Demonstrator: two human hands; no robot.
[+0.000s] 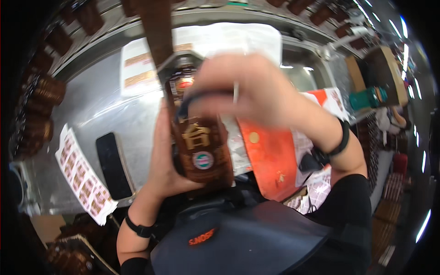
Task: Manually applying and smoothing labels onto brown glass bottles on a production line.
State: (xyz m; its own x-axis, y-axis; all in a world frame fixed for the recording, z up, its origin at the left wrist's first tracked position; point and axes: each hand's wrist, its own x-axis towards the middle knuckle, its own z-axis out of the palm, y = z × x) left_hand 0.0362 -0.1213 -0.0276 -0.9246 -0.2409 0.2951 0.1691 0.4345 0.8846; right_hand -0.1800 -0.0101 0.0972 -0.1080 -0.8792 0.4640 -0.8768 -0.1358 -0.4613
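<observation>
A brown bottle [201, 142] with gold lettering, a round pale badge and a red mark near its top leans in front of me, its base towards my body. My left hand [162, 153] is wrapped along its left side and under its base. Over the bottle's upper right is my right hand [250, 89], smeared by motion, with its fingers bent closed. From it a dark blue curved strip [197, 97] crosses the bottle; its kind I cannot make out. A thin white sliver [236, 91] shows at the fingers.
Left on the metal table [91, 103] lie a black phone [113, 165] and a printed label sheet [82, 176]. White sheets [229, 36] lie behind the bottle, an orange folder [270, 156] to its right. Several brown bottles [39, 101] line the far left. A green container [364, 98] stands right.
</observation>
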